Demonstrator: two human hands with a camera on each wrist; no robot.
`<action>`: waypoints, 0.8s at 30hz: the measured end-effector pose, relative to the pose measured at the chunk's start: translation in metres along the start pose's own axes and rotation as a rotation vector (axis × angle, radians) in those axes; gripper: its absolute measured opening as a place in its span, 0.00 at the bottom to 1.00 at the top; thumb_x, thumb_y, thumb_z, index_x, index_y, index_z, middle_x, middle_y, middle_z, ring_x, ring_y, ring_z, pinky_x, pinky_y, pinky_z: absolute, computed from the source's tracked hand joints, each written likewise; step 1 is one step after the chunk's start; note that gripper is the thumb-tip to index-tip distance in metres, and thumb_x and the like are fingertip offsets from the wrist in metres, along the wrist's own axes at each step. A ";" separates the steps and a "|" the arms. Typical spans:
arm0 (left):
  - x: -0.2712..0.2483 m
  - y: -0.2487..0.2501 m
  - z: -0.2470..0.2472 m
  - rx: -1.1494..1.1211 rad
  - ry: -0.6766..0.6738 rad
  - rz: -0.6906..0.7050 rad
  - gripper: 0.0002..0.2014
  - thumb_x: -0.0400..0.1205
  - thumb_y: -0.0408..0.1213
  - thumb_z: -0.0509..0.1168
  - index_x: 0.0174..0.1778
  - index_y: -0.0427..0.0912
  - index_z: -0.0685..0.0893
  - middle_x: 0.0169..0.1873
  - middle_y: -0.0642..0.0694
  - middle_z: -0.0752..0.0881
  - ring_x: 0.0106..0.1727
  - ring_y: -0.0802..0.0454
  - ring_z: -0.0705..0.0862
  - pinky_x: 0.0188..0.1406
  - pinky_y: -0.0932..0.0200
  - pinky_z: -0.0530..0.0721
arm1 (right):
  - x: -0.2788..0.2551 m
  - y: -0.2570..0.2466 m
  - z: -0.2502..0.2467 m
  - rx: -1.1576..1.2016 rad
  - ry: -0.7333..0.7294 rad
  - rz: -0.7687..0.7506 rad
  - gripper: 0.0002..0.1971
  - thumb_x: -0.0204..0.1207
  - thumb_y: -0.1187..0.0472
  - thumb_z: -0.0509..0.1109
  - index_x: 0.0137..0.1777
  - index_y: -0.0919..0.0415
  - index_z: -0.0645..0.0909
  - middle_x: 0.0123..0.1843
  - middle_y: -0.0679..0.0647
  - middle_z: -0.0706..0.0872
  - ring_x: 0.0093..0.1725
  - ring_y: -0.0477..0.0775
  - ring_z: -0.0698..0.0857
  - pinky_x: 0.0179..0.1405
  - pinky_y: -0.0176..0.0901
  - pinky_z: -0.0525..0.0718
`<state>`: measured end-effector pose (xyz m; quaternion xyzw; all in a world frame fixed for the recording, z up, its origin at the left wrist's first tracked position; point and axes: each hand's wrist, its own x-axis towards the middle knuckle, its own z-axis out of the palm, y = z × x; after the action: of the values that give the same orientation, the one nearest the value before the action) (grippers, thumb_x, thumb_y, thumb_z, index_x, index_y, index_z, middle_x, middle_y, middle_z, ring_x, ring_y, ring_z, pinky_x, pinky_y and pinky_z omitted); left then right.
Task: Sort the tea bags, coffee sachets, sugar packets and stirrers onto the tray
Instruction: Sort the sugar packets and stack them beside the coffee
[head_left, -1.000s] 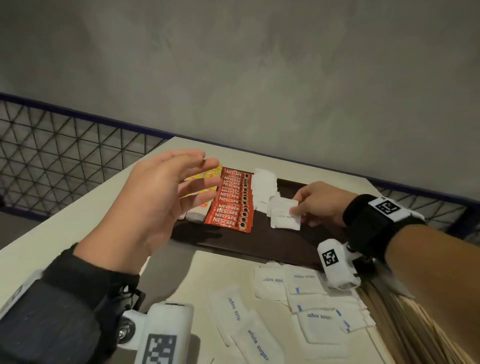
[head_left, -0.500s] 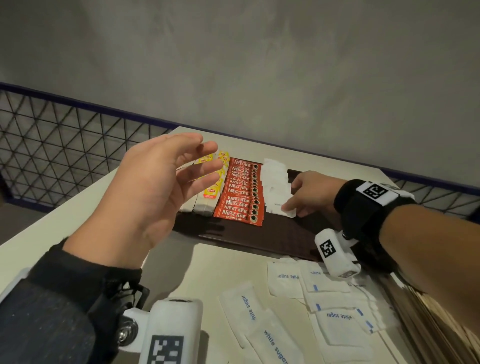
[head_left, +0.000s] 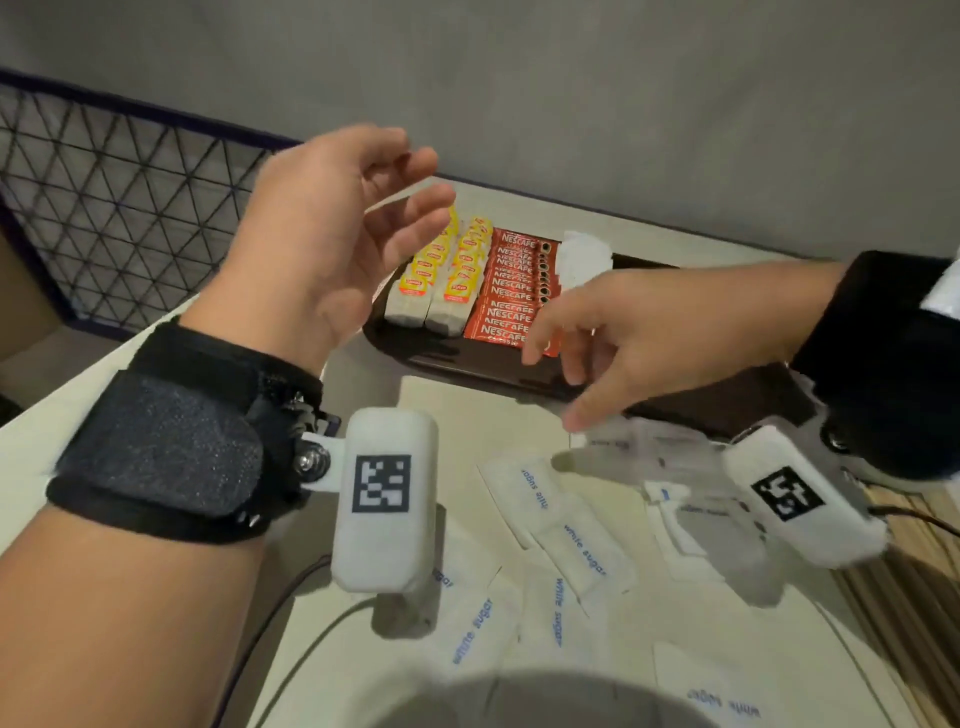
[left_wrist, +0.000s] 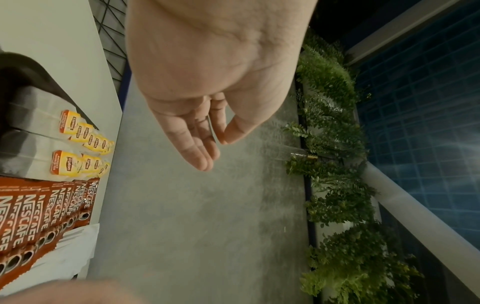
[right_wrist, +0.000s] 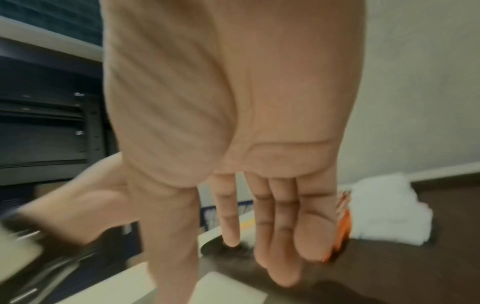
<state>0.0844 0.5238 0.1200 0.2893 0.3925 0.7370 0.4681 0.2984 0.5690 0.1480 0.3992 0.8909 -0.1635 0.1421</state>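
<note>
Landmark: the dark tray (head_left: 415, 358), sitting at the far side of the table (head_left: 78, 410).

Our left hand (head_left: 322, 249) hangs in the air above the tray's left end, palm turned in, fingers loosely spread, holding nothing. We judge it's just parked up there, out of the way of the other hand's trips.

On the tray, from its left end: two rows of tea bags (head_left: 441, 275) w/ yellow tags, overlapped like shingles; right beside them, touching, a fanned row of red coffee sachets (head_left: 511, 291); then a white stack of sugar packets (head_left: 584, 260). Each kind gets its own strip, prob. so the sort reads at a glance. The rest of the tray, to the right, is dark and bare as far as we can see.

Our right hand (head_left: 639, 332) is over the tray's near edge, fingers straight and pointing down, nothing in them; blurred, so in motion. Just below the fingertips, on the table near the tray, lie the loose sugar packets (head_left: 571, 535), scattered and partly overlapping. We judge the hand is heading for one of those.

At the far right of the tray's near side, a stack of wooden stirrers (head_left: 904, 582), not on the tray yet.
</note>
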 end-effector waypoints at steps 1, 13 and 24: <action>0.000 0.000 0.000 -0.003 -0.003 0.001 0.02 0.88 0.34 0.66 0.51 0.40 0.83 0.42 0.44 0.92 0.39 0.50 0.92 0.42 0.60 0.91 | -0.011 -0.013 0.010 -0.022 -0.113 -0.009 0.39 0.61 0.37 0.86 0.72 0.29 0.72 0.53 0.39 0.86 0.47 0.43 0.88 0.46 0.42 0.90; -0.011 -0.004 0.006 0.058 -0.033 -0.019 0.09 0.87 0.36 0.68 0.60 0.37 0.85 0.44 0.45 0.94 0.40 0.49 0.92 0.38 0.60 0.90 | -0.020 -0.038 0.056 -0.201 -0.145 -0.006 0.27 0.64 0.49 0.87 0.58 0.41 0.77 0.56 0.42 0.74 0.51 0.50 0.80 0.51 0.54 0.89; -0.017 -0.002 0.009 0.113 -0.048 -0.020 0.09 0.87 0.38 0.69 0.61 0.39 0.86 0.46 0.46 0.95 0.42 0.49 0.93 0.38 0.59 0.90 | -0.017 -0.035 0.059 -0.093 -0.123 0.066 0.37 0.66 0.49 0.87 0.73 0.43 0.72 0.48 0.39 0.77 0.45 0.46 0.80 0.39 0.37 0.78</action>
<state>0.0992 0.5111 0.1215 0.3291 0.4249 0.7019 0.4675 0.2900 0.5116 0.1073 0.4105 0.8735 -0.1412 0.2202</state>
